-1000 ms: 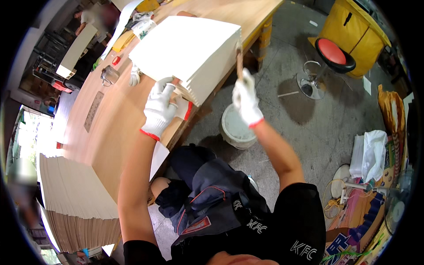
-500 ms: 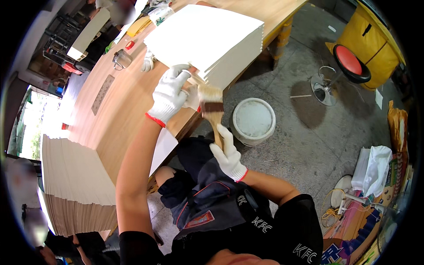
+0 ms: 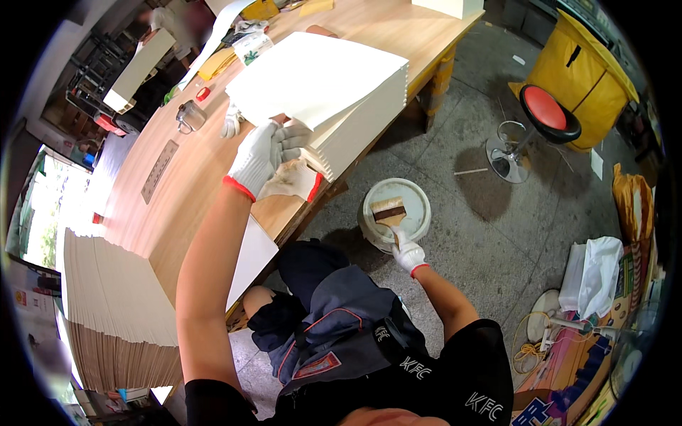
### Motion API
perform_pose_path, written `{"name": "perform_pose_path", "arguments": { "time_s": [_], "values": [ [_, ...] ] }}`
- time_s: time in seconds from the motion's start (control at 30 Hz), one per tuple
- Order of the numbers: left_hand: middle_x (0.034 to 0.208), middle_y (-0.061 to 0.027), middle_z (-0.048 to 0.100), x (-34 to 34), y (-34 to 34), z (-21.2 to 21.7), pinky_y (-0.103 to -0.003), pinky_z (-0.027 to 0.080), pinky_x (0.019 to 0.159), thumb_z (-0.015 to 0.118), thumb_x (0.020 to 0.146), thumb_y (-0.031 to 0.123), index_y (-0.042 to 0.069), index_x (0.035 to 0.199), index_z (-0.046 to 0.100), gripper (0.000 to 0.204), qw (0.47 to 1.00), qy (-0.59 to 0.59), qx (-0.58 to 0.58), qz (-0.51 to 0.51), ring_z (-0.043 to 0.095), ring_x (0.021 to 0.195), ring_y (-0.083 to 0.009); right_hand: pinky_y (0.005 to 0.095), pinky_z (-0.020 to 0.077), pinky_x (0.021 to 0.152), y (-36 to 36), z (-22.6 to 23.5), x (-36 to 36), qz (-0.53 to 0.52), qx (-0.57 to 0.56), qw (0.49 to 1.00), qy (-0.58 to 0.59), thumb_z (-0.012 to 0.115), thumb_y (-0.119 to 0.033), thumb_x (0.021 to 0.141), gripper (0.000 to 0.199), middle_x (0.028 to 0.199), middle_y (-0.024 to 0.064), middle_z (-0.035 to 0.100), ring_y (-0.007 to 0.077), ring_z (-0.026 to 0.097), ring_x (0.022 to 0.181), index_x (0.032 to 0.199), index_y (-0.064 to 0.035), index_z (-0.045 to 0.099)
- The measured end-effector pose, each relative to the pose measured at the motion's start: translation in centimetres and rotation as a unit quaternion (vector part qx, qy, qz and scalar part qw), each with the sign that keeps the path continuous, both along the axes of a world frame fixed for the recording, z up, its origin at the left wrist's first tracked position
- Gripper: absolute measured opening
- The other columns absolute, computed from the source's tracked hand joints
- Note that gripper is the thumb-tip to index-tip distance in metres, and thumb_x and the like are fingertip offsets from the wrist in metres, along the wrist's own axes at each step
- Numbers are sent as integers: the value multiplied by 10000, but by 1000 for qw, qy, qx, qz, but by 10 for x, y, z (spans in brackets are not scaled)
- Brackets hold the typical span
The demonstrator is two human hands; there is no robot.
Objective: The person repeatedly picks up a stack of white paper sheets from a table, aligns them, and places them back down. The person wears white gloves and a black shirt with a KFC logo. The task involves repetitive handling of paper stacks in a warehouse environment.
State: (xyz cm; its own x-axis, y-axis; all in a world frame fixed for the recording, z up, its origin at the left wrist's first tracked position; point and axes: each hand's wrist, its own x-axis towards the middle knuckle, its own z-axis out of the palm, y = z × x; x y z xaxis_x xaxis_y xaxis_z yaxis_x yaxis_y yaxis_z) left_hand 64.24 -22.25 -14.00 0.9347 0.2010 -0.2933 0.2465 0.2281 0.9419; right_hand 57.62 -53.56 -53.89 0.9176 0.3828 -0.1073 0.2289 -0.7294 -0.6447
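Brush [image 3: 388, 211] in right grip [image 3: 408, 253] — over bucket [image 3: 420, 206].

Table [image 3: 213, 177] runs along my left, w/ the paper stack [image 3: 320, 92] on it near the edge, far-ish from me. My left hand [image 3: 264, 153] is on the stack's near corner, a spare glove [image 3: 291, 181] lying just under it on the table. Bucket [image 3: 396, 213] sits on the floor to the right of the table, below the stack; my right hand [image 3: 408, 255] holds the brush [image 3: 389, 213] in it. Stool [image 3: 540, 124] is farther right, well apart. Another big sheet pile [image 3: 114, 298] sits near-left.
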Motion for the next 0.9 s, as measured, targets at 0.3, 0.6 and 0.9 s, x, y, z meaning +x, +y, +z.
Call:
{"name": "perform_pose_path", "arguments": {
  "time_s": [0.3,0.6,0.9],
  "values": [
    [991,-139,596,8,1,-13,-350,561,695,477,1016,182,74,1253,483,260,999,43,-21,1,647,860,-245,417,499,972,-6,117,54,-202,215,940,-170,601,-151,924,528,1282,173,627,363,647,1114,1429,-133,449],
    [996,-148,648,5,-11,-10,-335,572,709,507,993,191,14,1146,529,234,999,28,25,29,667,848,-221,421,477,976,-37,287,160,-163,122,947,-248,601,-203,935,535,1322,162,601,366,621,1145,1442,-208,429],
    [1043,-151,593,2,1,-16,-391,582,716,582,975,200,30,1141,525,244,999,30,-5,32,645,869,-255,358,475,993,-74,279,142,-100,203,901,-370,606,-227,974,412,1335,115,609,294,613,1192,1362,-107,532]
  ]
}}
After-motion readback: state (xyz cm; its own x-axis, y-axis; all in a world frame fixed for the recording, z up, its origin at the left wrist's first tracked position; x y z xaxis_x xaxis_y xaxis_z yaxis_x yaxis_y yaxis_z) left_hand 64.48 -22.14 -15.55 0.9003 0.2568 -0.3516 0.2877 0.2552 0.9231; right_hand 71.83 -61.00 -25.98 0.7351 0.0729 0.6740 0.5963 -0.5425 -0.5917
